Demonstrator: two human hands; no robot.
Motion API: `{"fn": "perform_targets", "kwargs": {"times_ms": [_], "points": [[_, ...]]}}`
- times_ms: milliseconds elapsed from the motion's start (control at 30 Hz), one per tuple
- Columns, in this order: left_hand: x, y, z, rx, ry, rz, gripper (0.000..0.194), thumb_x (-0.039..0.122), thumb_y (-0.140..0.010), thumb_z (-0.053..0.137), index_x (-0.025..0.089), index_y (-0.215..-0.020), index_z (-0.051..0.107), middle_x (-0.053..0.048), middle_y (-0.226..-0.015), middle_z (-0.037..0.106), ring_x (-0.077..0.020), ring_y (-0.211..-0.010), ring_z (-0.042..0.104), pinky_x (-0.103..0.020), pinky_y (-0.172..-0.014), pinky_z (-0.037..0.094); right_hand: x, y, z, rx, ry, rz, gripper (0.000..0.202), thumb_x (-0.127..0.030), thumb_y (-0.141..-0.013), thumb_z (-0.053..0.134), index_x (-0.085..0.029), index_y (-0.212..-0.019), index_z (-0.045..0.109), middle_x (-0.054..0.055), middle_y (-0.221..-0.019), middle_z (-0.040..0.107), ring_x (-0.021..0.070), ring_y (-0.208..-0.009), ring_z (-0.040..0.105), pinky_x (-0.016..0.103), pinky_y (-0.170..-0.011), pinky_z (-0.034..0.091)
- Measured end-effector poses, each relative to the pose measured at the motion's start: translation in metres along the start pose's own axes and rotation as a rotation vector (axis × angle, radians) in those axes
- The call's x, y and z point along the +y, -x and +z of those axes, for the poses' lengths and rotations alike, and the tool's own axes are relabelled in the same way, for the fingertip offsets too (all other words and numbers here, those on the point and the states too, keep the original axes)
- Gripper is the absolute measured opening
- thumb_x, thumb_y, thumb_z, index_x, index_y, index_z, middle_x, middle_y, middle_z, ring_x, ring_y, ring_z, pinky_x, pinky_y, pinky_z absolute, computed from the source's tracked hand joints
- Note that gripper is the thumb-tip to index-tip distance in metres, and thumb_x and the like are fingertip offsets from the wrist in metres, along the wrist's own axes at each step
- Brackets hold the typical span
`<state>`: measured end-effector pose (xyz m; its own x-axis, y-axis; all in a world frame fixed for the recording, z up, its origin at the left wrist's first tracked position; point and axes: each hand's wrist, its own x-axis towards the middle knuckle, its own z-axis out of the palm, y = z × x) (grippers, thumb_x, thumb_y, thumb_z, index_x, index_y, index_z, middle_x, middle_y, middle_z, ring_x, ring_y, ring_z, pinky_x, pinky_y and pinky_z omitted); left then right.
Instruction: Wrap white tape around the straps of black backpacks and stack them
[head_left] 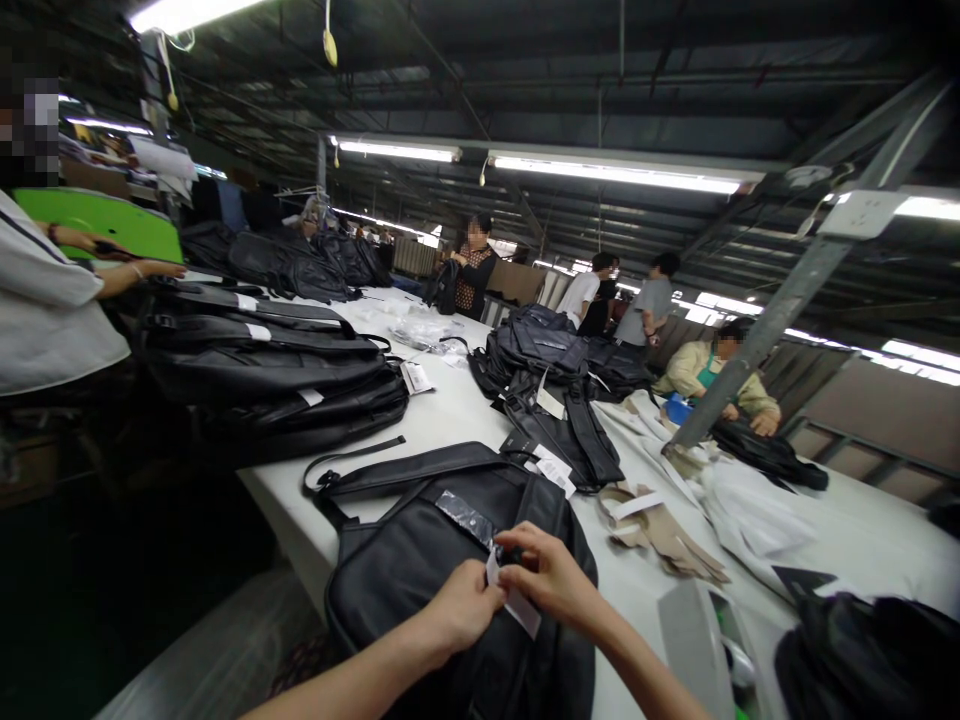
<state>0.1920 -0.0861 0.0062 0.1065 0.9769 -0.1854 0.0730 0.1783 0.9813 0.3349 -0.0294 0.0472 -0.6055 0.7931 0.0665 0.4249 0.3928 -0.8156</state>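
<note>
A black backpack (397,575) lies on the white table in front of me, its straps upward. Over its middle, my left hand (469,605) is closed with thumb and fingers pinching a white paper strip (523,612). My right hand (546,575) is curled from the other side, fingertips at the strip's upper end and at a small dark piece mostly hidden by the fingers. A shiny plastic-wrapped strip (466,517) lies on the backpack just above both hands. White printed hang tags (553,468) rest near the backpack's top.
Stacked black backpacks (277,375) stand at the left, with more backpacks (540,345) ahead. Beige scraps (664,535) and a grey box (697,640) lie to the right. A slanted metal post (795,290) rises from the table. A co-worker's hands (150,268) are at the left stack.
</note>
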Motion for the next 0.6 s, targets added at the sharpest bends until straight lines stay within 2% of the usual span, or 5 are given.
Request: {"fn": "perform_targets", "kwargs": {"times_ms": [133,267,367,467,600], "points": [[0.000,0.002,-0.002,-0.030,-0.018,0.046,0.016,0.019,-0.072,0.054,0.012,-0.059,0.060,0.004,-0.049,0.044,-0.0097,-0.050,0.036,-0.020,-0.049,0.027,-0.007,-0.015,-0.001,-0.168,0.087,-0.038,0.005,-0.018,-0.066,0.065,-0.019,-0.068,0.069,0.001,-0.077,0.057,0.0140,-0.075,0.053,0.022,-0.061,0.037],[0.000,0.010,-0.002,-0.024,0.103,0.049,0.014,0.023,-0.073,0.055,0.012,-0.073,0.064,0.004,-0.055,0.046,-0.0085,-0.051,0.034,-0.019,-0.050,0.027,-0.002,-0.018,0.006,-0.124,0.052,-0.094,0.005,-0.013,-0.066,0.062,-0.017,-0.064,0.065,0.000,-0.076,0.056,0.0128,-0.072,0.053,0.022,-0.062,0.038],[-0.006,0.013,0.002,0.018,0.160,0.004,0.018,0.025,-0.074,0.053,0.011,-0.065,0.059,0.004,-0.053,0.043,-0.0082,-0.050,0.033,-0.020,-0.049,0.026,0.002,-0.013,0.012,-0.095,0.061,-0.102,0.007,-0.013,-0.067,0.062,-0.016,-0.061,0.063,0.000,-0.072,0.055,0.0128,-0.071,0.053,0.022,-0.062,0.038],[-0.012,0.010,0.004,0.063,0.091,-0.025,0.016,0.017,-0.071,0.050,0.014,-0.056,0.051,0.005,-0.049,0.035,-0.0079,-0.049,0.030,-0.020,-0.047,0.022,-0.002,-0.011,0.010,-0.149,0.109,-0.115,0.010,-0.012,-0.068,0.060,-0.018,-0.074,0.066,-0.001,-0.073,0.057,0.0117,-0.069,0.052,0.021,-0.061,0.038],[-0.013,0.005,0.003,0.067,-0.042,0.028,0.013,0.013,-0.067,0.047,0.015,-0.054,0.046,0.004,-0.052,0.035,-0.0086,-0.051,0.033,-0.022,-0.048,0.022,-0.021,-0.022,-0.003,-0.335,0.293,-0.214,0.035,-0.011,-0.068,0.059,-0.022,-0.102,0.061,-0.002,-0.081,0.058,0.0083,-0.061,0.050,0.018,-0.055,0.036]]}}
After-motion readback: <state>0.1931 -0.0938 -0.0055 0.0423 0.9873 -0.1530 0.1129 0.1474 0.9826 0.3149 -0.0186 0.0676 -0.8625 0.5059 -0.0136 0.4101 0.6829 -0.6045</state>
